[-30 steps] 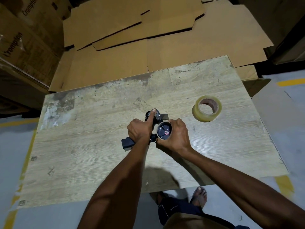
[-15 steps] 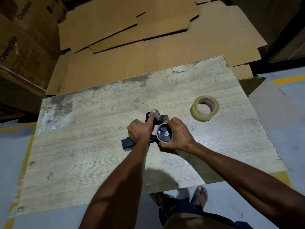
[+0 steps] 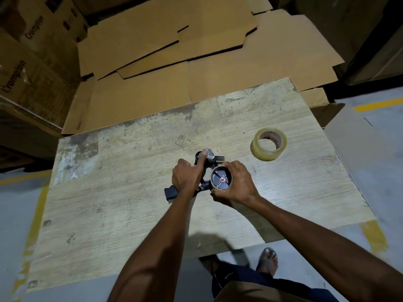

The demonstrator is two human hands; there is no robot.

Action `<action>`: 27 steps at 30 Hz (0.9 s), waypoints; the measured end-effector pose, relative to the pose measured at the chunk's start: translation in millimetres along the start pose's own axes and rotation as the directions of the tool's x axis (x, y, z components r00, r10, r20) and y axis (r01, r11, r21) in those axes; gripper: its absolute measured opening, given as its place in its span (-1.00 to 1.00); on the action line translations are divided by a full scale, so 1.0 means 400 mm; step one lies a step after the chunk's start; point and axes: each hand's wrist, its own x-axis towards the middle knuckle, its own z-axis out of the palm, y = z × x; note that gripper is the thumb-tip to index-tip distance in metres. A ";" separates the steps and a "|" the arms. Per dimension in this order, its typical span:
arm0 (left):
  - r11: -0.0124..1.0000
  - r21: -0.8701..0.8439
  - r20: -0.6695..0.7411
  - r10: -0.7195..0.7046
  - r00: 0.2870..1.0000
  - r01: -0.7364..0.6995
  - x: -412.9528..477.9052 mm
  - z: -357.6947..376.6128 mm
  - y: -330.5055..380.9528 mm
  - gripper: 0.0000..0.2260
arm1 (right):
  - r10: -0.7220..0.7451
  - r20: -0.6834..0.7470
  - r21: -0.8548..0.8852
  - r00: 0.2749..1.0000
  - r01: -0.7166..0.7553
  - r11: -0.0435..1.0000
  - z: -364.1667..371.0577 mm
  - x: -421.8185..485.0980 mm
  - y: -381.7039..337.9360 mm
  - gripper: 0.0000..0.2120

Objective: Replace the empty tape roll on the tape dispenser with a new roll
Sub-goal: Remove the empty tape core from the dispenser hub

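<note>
1. Left hand (image 3: 187, 177) grips the dispenser (image 3: 171, 192), which lies mid-table (image 3: 109, 203).
2. Right hand (image 3: 237, 184) is curled round the core (image 3: 218, 188), which is not yet off its hub.
3. Judged step: core removal. Next: pull it straight off, then fetch the new roll (image 3: 265, 154), well apart to the right.

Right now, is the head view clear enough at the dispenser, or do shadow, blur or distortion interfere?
Head view: dim but sharp on the black tape dispenser, left hand gripping it, right hand round its empty cardboard core; arm shadow falls at the near edge of the pale wooden table; wide-angle bowing, blurred lower corners.
</note>
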 end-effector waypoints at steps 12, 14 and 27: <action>0.951 -0.072 0.644 0.274 0.715 -0.300 0.065 -0.222 -0.092 -0.61 | 0.012 -0.104 0.030 0.995 -0.009 1.000 -0.042 -0.020 -0.056 -0.29; 0.969 -0.030 0.657 0.203 0.726 -0.243 0.060 -0.249 -0.079 -0.46 | -0.009 -0.135 0.014 0.991 0.011 1.000 -0.050 -0.022 -0.066 -0.30; 0.980 0.004 0.938 0.064 0.340 -0.197 0.003 -0.336 -0.072 -0.91 | -0.010 -0.223 0.034 0.975 0.018 0.999 -0.074 -0.043 -0.174 -0.30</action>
